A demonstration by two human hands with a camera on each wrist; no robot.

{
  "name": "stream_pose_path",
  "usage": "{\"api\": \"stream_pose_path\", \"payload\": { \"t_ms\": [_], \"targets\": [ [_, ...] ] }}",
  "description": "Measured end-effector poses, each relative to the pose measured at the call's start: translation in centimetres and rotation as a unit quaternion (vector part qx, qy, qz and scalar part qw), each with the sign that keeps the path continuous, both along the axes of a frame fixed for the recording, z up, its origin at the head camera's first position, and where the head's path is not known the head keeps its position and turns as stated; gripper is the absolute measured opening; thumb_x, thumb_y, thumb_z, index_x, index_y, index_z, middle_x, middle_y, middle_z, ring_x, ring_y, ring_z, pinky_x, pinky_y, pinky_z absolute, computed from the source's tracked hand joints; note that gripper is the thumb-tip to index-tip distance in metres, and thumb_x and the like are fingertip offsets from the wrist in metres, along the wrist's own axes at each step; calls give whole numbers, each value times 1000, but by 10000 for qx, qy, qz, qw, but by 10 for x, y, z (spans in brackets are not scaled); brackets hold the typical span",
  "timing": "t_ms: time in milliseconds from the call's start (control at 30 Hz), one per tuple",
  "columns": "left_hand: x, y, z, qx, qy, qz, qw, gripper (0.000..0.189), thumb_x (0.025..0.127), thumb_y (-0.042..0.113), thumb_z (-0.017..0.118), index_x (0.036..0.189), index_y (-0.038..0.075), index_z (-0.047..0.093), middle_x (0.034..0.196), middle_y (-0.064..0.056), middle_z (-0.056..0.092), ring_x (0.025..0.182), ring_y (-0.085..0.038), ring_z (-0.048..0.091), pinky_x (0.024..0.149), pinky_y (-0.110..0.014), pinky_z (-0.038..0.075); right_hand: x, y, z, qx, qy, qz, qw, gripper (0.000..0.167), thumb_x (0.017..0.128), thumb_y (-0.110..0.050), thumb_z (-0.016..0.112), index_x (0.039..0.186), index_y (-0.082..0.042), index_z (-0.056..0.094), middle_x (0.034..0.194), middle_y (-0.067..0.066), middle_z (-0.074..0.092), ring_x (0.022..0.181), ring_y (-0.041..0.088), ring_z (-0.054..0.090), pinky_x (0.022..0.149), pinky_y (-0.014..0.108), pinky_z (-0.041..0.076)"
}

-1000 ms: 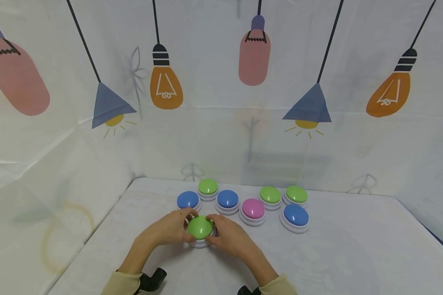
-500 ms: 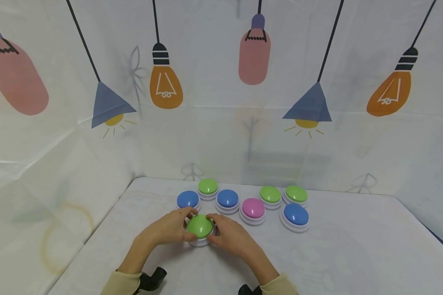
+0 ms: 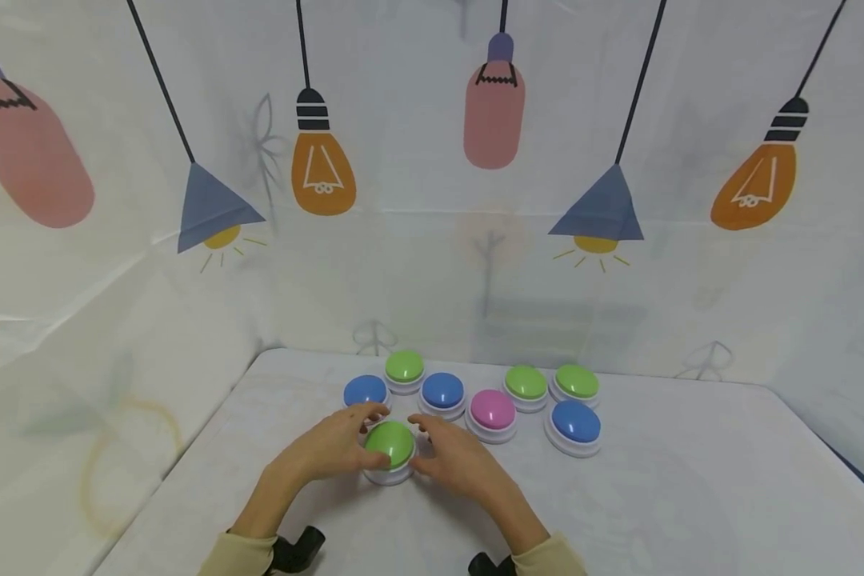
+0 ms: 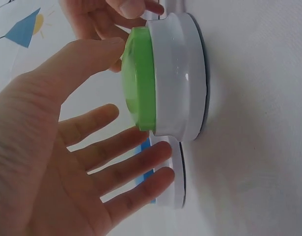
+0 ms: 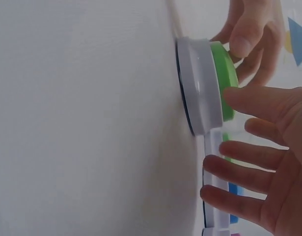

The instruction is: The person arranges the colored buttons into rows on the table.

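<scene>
A round push button (image 3: pixel 391 445) with a green dome and white base sits on the white table between the two hands. The left hand (image 3: pixel 334 442) is at its left side, thumb tip right at the dome's edge. In the left wrist view that hand's fingers (image 4: pixel 136 164) are spread and fairly straight. On the other side, the right hand (image 3: pixel 457 456) stands with a small gap to the button in the head view. Its fingers (image 5: pixel 239 169) are extended and apart, the thumb tip overlapping the green dome (image 5: pixel 224 81) in the right wrist view.
Behind the hands stand several similar buttons: blue (image 3: pixel 366 390), green (image 3: pixel 405 366), another blue (image 3: pixel 442 390), pink (image 3: pixel 493 410), two more green ones and a blue one (image 3: pixel 576 422) at right. A white printed curtain (image 3: pixel 418 272) hangs behind the table (image 3: pixel 691 480).
The right hand has drawn slightly rightward off the green button, its fingers loosening. The left hand's fingers have loosened a little too. The button stays in about the same place.
</scene>
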State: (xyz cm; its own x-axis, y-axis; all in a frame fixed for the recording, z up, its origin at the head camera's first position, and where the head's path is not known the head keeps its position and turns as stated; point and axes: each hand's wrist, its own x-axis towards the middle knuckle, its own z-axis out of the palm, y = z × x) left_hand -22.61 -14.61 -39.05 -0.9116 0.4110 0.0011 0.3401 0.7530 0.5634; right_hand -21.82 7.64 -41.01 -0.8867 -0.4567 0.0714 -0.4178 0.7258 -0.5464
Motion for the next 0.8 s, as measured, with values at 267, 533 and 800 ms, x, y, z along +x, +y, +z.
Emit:
{"api": "stream_pose_path", "payload": {
  "t_ms": [267, 533, 800],
  "targets": [
    [0, 2, 4, 92, 286, 104, 9995, 70, 76, 41, 81, 135, 12, 56, 132, -8, 60, 115, -26, 60, 95, -50, 50, -7, 9, 4, -503, 183, 65, 9985, 57, 91, -23, 71, 142, -11, 49, 131, 11, 61, 115, 26, 61, 94, 44, 52],
    [-8, 15, 7, 207, 595, 123, 9979, 68, 80, 39, 80, 138, 15, 54, 135, -8, 58, 120, -26, 58, 98, -47, 49, -13, 19, 12, -569, 462, -218, 9971, 58, 91, -23, 70, 143, -9, 48, 141, 10, 53, 131, 27, 50, 106, 48, 43],
    [-26, 38, 11, 355, 565, 23, 9978, 69, 82, 39, 79, 140, 14, 51, 140, -5, 55, 122, -28, 57, 95, -47, 50, -21, 29, 15, -294, 1219, -374, 9914, 58, 87, -16, 75, 138, -7, 51, 130, 13, 53, 121, 30, 53, 100, 46, 49]
  ]
}}
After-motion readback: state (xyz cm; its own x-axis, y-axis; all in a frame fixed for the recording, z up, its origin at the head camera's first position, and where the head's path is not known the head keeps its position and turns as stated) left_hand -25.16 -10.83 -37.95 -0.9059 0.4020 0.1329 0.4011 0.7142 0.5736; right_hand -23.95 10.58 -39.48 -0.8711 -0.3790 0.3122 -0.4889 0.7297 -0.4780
